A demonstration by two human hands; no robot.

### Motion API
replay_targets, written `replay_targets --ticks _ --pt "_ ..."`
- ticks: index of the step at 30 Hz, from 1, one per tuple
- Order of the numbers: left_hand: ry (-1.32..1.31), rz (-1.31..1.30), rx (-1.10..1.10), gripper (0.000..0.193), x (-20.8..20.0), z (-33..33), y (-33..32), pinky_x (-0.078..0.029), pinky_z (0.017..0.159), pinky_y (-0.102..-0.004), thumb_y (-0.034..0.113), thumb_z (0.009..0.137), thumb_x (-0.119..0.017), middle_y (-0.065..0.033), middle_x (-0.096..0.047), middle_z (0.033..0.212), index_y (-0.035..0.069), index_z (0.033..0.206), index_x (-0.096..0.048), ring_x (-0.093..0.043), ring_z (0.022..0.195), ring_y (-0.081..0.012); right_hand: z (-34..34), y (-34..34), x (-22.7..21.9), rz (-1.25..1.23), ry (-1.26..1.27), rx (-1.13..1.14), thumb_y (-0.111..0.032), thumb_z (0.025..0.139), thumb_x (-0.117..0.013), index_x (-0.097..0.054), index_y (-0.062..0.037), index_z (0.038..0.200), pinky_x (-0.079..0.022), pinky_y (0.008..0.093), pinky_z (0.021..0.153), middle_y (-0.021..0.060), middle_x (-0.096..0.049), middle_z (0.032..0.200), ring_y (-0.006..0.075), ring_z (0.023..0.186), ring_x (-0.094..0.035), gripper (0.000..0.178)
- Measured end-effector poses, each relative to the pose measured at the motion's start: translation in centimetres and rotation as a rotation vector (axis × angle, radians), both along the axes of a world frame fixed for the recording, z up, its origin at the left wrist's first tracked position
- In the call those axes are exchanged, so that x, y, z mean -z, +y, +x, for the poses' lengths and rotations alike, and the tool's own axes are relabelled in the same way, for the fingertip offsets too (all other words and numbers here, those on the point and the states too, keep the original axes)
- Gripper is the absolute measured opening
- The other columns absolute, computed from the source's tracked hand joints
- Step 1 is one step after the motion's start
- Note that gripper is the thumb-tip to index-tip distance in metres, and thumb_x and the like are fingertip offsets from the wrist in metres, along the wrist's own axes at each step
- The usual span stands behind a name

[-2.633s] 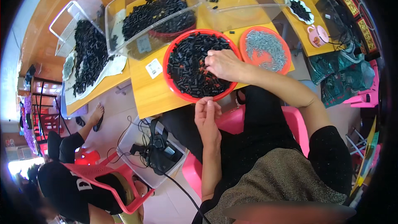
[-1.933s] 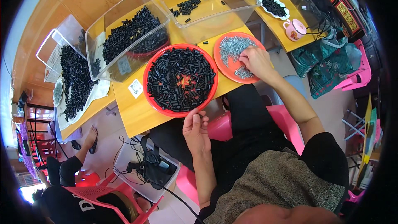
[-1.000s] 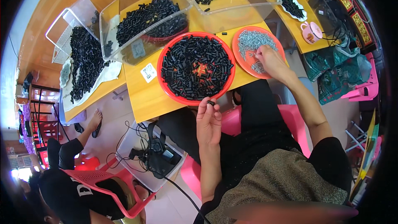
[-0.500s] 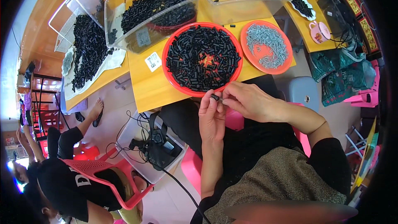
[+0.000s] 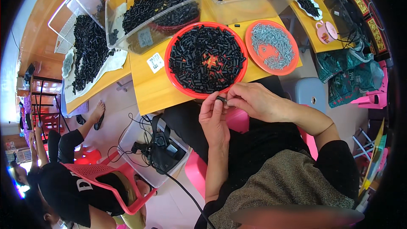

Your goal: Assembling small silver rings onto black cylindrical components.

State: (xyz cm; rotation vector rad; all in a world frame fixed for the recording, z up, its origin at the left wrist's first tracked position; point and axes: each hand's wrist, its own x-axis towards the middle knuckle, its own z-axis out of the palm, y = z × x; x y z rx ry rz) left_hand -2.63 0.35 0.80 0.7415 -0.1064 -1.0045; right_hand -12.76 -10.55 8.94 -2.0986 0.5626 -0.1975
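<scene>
Just off the near rim of a red basin (image 5: 167,65), my left hand (image 5: 215,121) grips a short black tube (image 5: 221,99) between thumb and fingertips. My right hand (image 5: 260,101) meets it from the right, thumb and forefinger pinched at the tube's end. Whatever sits in that pinch is too small and covered to name. Many loose black tubes (image 5: 186,70) fill the basin, with a bit of its bottom showing. Beside it, an orange plate (image 5: 280,71) carries small silvery screw-like pieces (image 5: 282,44).
Behind the basin stands a clear plastic bin (image 5: 114,12) of black tubes. Another heap of tubes (image 5: 89,55) covers the left table. At lower left, a person (image 5: 63,186) sits on a pink chair near a crate (image 5: 180,167) with cables. A grey-blue stool (image 5: 303,87) stands right.
The black tube has turned slightly in my left fingers, and that hand has tilted a little to the left. My right hand stays at the tube's end.
</scene>
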Motion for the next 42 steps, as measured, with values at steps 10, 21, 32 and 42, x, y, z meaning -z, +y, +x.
replay_targets --ticks 10,21,32,42 --pt "0.007 -0.050 0.029 0.022 0.4 0.1 0.0 -0.046 0.067 -0.0217 0.005 0.090 -0.058 -0.0074 -0.065 0.099 0.001 0.112 -0.058 -0.061 0.084 -0.0110 -0.2 -0.1 -0.4 0.008 0.025 -0.028 -0.015 0.088 -0.056 -0.052 0.0022 0.087 -0.046 0.0440 0.068 0.0184 -0.059 0.083 0.0374 0.081 -0.059 0.018" --pt "-0.284 0.074 0.048 0.019 0.0 0.8 -0.1 -0.046 0.066 -0.0204 0.000 0.087 -0.060 -0.0046 -0.062 0.094 -0.002 0.106 -0.062 -0.059 0.079 -0.0103 -0.2 -1.7 -1.2 -0.288 0.145 -0.238 -0.009 0.087 -0.054 -0.045 0.0046 0.089 -0.046 0.0450 0.066 0.0202 -0.050 0.088 0.0395 0.081 -0.055 0.017" --pt "-1.082 0.161 0.153 0.016 -3.1 1.7 0.3 -0.047 0.072 -0.0232 -0.008 0.080 -0.062 -0.0086 -0.061 0.089 -0.003 0.095 -0.064 -0.059 0.081 -0.0133 -0.7 -2.4 -1.5 -0.074 0.203 -0.245 -0.012 0.089 -0.054 -0.053 0.0048 0.089 -0.047 0.0421 0.073 0.0201 -0.057 0.092 0.0354 0.088 -0.058 0.017" --pt "-0.389 -0.034 0.272 0.021 -1.6 0.9 0.4 -0.050 0.075 -0.0231 -0.005 0.087 -0.057 -0.0091 -0.062 0.095 -0.001 0.106 -0.050 -0.062 0.084 -0.0131 -2.0 -0.6 -0.3 0.025 -0.192 0.076 -0.005 0.084 -0.062 -0.059 0.0016 0.093 -0.051 0.0324 0.063 0.0135 -0.061 0.078 0.0272 0.074 -0.064 0.012"
